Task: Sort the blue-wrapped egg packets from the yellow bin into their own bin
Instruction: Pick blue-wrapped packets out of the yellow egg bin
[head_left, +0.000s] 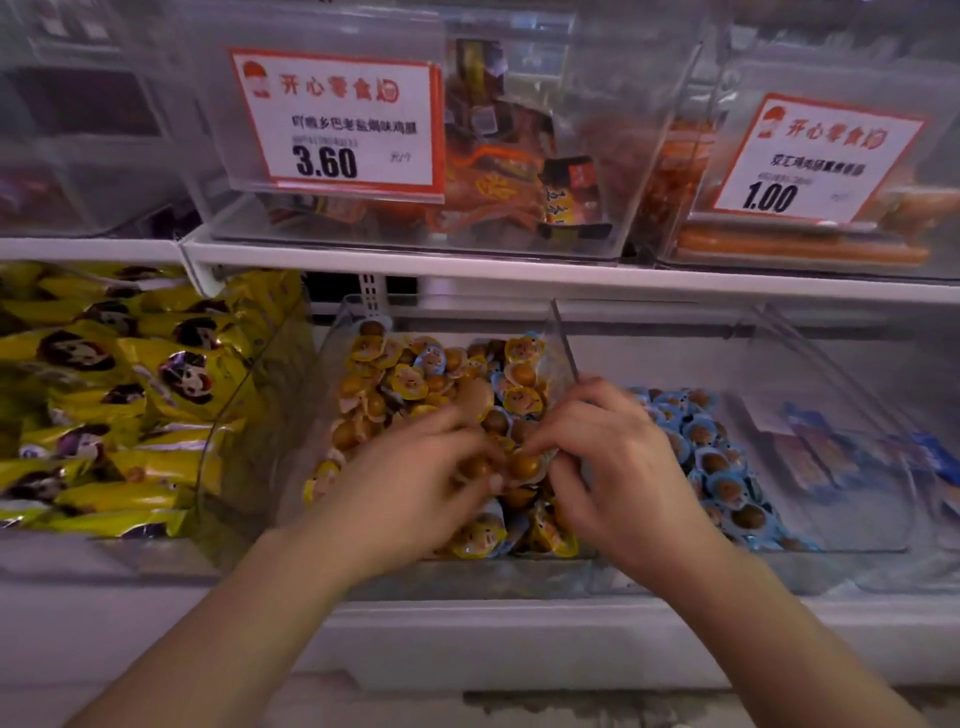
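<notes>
On the lower shelf, head view: both hands work in the yellow bin (332, 332), a clear tub of mostly yellow-wrapped egg packets. Left hand (410, 478) and right hand (613, 457) meet over the middle of the pile, fingers curled down into the packets. Motion blur hides whether either hand has pinched a packet; I cannot tell. Several blue packets (431, 358) lie among the yellow ones toward the back, and one shows at the front near the tub's edge. Blue bin (831, 545) stands just beside, to the right, part filled along its left side.

Risk, as judged: loose, slippery packets may spill over the low front edge if the pile is raked forward. In dim light a yellow packet could be carried across by mistake.

Clearances: a clear divider (566, 343) rises between the two bins, so a transfer must lift over it. Upper shelf (467, 270) overhangs the back, limiting height there; the front stays open. Blue bin's right half has free room.
</notes>
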